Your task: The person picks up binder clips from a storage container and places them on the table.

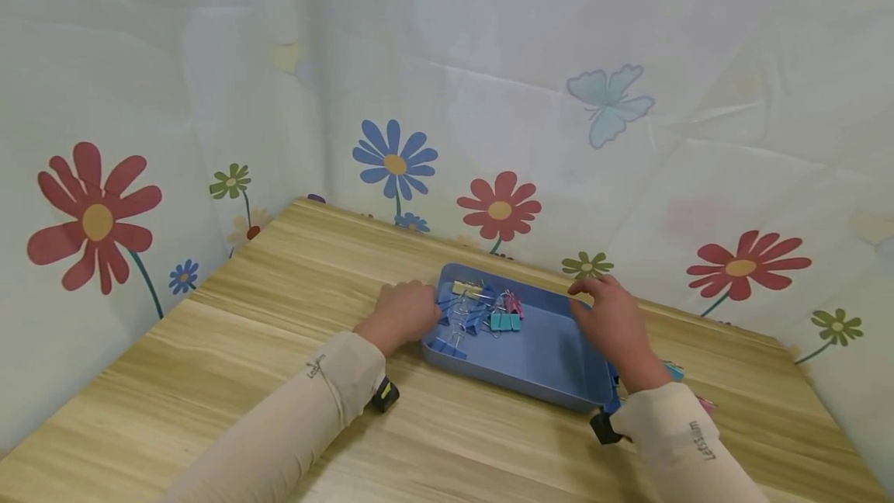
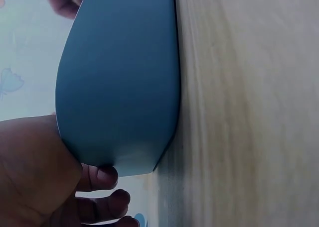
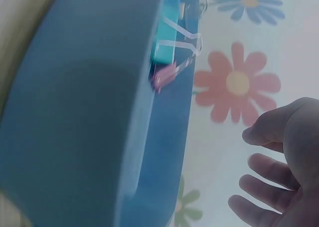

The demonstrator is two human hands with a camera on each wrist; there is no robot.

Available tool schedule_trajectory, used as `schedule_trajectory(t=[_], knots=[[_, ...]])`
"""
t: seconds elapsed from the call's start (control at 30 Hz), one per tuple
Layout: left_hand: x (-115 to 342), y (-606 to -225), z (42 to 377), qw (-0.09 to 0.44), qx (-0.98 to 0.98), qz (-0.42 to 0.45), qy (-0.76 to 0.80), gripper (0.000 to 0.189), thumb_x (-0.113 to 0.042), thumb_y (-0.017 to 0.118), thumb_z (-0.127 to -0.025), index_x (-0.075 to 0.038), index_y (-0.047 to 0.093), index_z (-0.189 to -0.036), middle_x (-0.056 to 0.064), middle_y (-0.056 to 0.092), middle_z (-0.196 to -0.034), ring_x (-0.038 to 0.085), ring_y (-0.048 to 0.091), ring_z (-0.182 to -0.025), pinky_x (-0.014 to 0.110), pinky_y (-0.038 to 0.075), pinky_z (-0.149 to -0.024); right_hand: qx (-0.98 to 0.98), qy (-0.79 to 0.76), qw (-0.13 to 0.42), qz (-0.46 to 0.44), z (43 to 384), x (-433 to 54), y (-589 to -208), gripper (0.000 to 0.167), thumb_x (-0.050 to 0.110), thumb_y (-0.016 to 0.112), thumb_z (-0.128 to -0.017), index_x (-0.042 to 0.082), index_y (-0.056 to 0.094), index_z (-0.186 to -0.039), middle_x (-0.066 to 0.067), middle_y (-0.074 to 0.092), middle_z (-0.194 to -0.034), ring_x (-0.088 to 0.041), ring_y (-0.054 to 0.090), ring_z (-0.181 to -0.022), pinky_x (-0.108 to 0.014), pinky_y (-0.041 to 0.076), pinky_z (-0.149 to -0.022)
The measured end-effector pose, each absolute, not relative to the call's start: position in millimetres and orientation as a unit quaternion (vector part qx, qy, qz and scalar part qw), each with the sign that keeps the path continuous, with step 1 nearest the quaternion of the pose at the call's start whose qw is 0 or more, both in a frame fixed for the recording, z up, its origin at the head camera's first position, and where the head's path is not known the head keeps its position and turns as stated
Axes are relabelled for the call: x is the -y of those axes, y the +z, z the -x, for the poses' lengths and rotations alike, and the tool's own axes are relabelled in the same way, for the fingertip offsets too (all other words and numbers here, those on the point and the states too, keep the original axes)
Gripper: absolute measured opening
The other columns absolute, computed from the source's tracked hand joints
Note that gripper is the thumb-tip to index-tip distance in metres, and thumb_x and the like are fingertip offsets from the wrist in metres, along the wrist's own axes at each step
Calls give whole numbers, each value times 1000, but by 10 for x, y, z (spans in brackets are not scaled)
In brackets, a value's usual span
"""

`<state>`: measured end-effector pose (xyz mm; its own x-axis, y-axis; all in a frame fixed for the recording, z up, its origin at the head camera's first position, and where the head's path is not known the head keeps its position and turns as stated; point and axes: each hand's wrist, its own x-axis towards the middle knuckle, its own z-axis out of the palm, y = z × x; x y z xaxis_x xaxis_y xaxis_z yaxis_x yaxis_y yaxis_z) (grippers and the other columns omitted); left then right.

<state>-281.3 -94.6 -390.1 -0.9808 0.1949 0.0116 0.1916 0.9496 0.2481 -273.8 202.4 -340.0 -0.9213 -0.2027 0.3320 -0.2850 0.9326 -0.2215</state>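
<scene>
A blue rectangular tray (image 1: pixel 552 352) rests on the wooden table. My left hand (image 1: pixel 408 313) grips its left end; in the left wrist view the fingers (image 2: pixel 102 207) bend round the outside of the tray wall (image 2: pixel 119 82). Over the right end hovers my right hand (image 1: pixel 618 324), its fingers spread and loosely bent around nothing, as the right wrist view shows too. Binder clips gather in the tray's left half: several blue clips (image 1: pixel 478 320), a teal clip (image 1: pixel 506 322), a pink clip (image 1: pixel 514 303) and a yellowish clip (image 1: pixel 469 288).
Right of the tray, partly hidden behind my right forearm, more clips lie on the table (image 1: pixel 279 286), among them a teal one (image 1: pixel 674 369) and a pink one (image 1: pixel 707 404). A flower-printed curtain (image 1: pixel 447 60) hangs along the table's back and left edges.
</scene>
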Motion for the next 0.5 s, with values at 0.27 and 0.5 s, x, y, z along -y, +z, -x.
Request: schedule_trajectory(t=[0.27, 0.5], knots=[[926, -3878, 2765, -2, -987, -92, 128, 40, -32, 51, -96, -7, 58, -126, 15, 62, -116, 35, 57, -107, 53, 41, -93, 968, 149, 153, -131, 2678, -1775, -3404, 23, 17, 61, -90, 7, 68, -109, -20, 57, -125, -32, 63, -82, -48, 51, -71], [917, -3898, 2756, -16, -987, -87, 134, 46, -33, 54, -95, -7, 50, -132, 15, 60, -120, 35, 55, -108, 53, 40, -94, 959, 178, 156, -157, 2650, -1627, -3454, 22, 14, 63, -88, 5, 69, -108, -17, 61, -118, -35, 61, -100, -52, 50, -82]])
